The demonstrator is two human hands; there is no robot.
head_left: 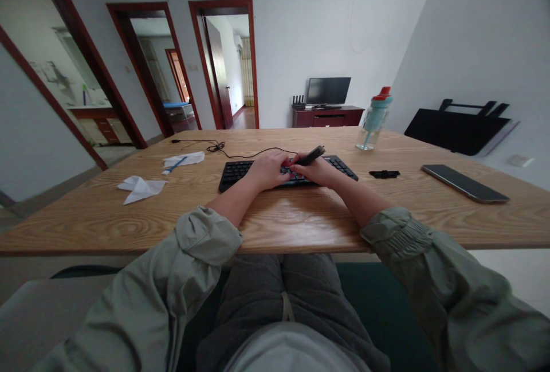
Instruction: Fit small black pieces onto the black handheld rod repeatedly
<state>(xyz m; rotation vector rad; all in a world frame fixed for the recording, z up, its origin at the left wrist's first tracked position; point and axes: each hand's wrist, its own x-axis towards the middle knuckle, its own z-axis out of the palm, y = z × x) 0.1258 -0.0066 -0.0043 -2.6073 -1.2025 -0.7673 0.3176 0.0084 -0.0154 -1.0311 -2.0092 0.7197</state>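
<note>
A black keyboard (234,174) lies on the wooden table straight in front of me, its middle partly covered by my hands. My right hand (320,172) is closed around a thick black pen-shaped tool (313,156), whose blunt end tilts up to the right. The tool's tip points down at the keys and is hidden by my fingers. Just left of it, my left hand (268,171) rests over the keyboard with its fingers curled in towards the tip. Whatever lies between those fingertips is too small to make out.
On the table (292,228), crumpled white tissues (141,187) and a thin blue stick (177,164) lie left, with the keyboard's black cable (217,147) behind. To the right are a small black item (384,174), a phone-like dark slab (464,183) and a clear water bottle (373,122).
</note>
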